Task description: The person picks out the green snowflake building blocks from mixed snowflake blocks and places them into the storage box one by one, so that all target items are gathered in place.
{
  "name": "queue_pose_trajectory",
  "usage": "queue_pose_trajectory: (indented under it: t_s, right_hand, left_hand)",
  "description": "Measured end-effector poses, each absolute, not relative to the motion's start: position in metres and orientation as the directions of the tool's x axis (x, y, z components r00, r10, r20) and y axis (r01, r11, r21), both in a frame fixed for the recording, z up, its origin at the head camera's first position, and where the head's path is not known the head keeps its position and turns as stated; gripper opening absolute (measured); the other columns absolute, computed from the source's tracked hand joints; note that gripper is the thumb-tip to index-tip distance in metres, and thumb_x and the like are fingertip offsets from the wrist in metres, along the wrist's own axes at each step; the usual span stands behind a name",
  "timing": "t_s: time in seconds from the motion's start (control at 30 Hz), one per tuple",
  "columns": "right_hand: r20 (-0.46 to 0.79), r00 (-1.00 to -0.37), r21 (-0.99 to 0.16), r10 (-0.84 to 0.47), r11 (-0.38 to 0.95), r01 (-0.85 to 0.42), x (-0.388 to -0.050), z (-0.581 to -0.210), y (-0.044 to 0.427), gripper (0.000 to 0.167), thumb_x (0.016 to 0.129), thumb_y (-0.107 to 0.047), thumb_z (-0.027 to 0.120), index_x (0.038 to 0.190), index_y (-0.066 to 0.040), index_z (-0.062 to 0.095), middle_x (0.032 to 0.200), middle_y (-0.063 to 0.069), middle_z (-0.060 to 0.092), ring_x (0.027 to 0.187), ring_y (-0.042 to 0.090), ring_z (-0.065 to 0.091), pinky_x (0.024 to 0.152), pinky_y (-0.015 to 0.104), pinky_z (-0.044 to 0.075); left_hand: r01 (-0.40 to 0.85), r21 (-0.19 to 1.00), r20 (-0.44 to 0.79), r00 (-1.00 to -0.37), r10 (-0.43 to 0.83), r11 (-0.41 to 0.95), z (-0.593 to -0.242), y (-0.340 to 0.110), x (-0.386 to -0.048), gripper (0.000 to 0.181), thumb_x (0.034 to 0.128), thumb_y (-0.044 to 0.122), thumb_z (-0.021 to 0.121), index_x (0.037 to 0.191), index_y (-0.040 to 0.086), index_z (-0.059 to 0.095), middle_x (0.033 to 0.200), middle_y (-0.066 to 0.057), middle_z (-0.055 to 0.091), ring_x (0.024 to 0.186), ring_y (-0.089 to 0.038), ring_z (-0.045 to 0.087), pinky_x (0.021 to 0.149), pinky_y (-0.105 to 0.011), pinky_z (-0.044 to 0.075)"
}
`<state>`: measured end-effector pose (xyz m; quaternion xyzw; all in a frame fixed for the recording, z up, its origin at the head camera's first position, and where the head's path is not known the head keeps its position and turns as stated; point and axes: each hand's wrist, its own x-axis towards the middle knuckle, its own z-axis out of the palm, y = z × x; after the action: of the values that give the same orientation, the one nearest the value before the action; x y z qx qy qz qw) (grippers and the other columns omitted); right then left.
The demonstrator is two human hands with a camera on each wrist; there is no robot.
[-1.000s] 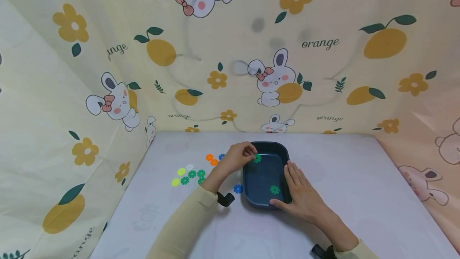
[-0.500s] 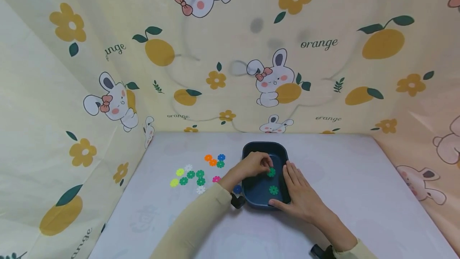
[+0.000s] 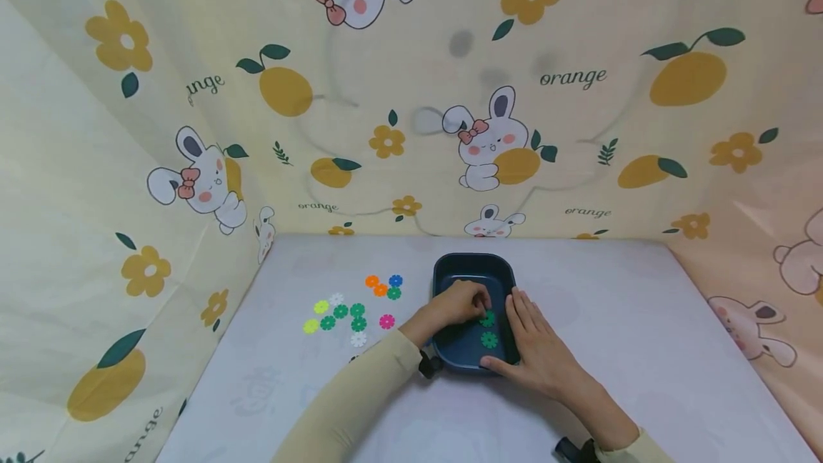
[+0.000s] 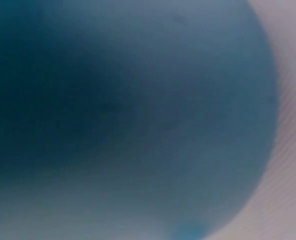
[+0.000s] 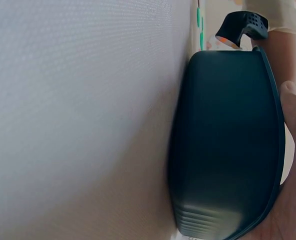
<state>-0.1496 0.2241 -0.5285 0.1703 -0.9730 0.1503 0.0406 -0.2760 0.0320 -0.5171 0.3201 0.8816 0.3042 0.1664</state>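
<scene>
A dark blue rectangular tray [image 3: 474, 263] stands on the white table in the head view. My left hand [image 3: 458, 302] reaches into it and pinches a green notched plastic disc [image 3: 487, 319] low over the bottom. Just nearer to me, a second green disc [image 3: 489, 340] lies flat in the tray. My right hand [image 3: 543, 356] rests along the tray's right side with straight fingers, its thumb at the near rim. In the right wrist view the tray's outer wall [image 5: 225, 135] stands beside the right hand [image 5: 295, 150]. The left wrist view is blurred, mostly dark blue.
Left of the tray, several loose notched discs lie on the table: green ones [image 3: 341, 311], yellow ones [image 3: 311, 326], orange ones [image 3: 381, 290], white ones [image 3: 358, 339], a blue one [image 3: 396, 281] and a pink one [image 3: 386, 321]. A patterned cloth [image 3: 411, 184] hangs behind the table.
My left hand has moved from the tray's far left edge inward and nearer, carrying the green disc down beside the other one. The right hand has stayed at the tray's side.
</scene>
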Motion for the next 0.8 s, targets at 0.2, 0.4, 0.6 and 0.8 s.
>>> queue_pose_trajectory:
  t_s: [0.2, 0.4, 0.6, 0.8]
  right_hand:
    - [0.126, -0.94, -0.285, -0.318, 0.896, -0.341, -0.149, -0.527, 0.224, 0.122, 0.09, -0.08, 0.064, 0.165, 0.008, 0.024, 0.176, 0.026, 0.015, 0.163, 0.044, 0.014, 0.128, 0.062, 0.022]
    - [0.135, -0.937, -0.289, -0.322, 0.892, -0.348, -0.149, -0.528, 0.223, 0.122, 0.09, -0.079, 0.065, 0.165, 0.009, 0.025, 0.176, 0.027, 0.015, 0.163, 0.045, 0.014, 0.127, 0.062, 0.023]
    - [0.132, -0.94, -0.294, -0.316, 0.893, -0.341, -0.15, -0.528, 0.224, 0.123, 0.09, -0.081, 0.064, 0.165, 0.009, 0.025, 0.176, 0.027, 0.014, 0.163, 0.044, 0.014, 0.127, 0.063, 0.023]
    - [0.135, -0.94, -0.291, -0.315, 0.894, -0.341, -0.15, -0.531, 0.224, 0.125, 0.089, -0.082, 0.065, 0.165, 0.008, 0.025, 0.176, 0.026, 0.014, 0.163, 0.044, 0.014, 0.127, 0.063, 0.024]
  left_hand:
    - [0.49, 0.606, -0.075, -0.749, 0.658, 0.627, -0.519, 0.033, -0.274, 0.009, 0.1, 0.01, 0.077, 0.108, 0.01, 0.074, 0.089, 0.005, 0.068, 0.077, -0.003, 0.059, 0.071, -0.016, 0.049]
    - [0.536, 0.617, 0.04, -0.753, 0.657, 0.576, -0.51, 0.023, -0.272, 0.007, 0.1022, 0.014, 0.075, 0.109, 0.012, 0.074, 0.095, 0.005, 0.072, 0.082, -0.001, 0.062, 0.076, -0.015, 0.051]
    - [0.494, 0.671, 0.12, -0.808, 0.576, 0.553, -0.486, -0.007, -0.277, 0.012, 0.1063, 0.022, 0.071, 0.114, 0.014, 0.074, 0.102, 0.004, 0.072, 0.088, -0.007, 0.062, 0.08, -0.019, 0.054]
    - [0.437, 0.707, 0.153, -0.862, 0.483, 0.556, -0.478, -0.049, -0.283, 0.011, 0.1054, 0.02, 0.072, 0.111, 0.011, 0.074, 0.102, -0.002, 0.074, 0.092, -0.016, 0.067, 0.084, -0.027, 0.057]
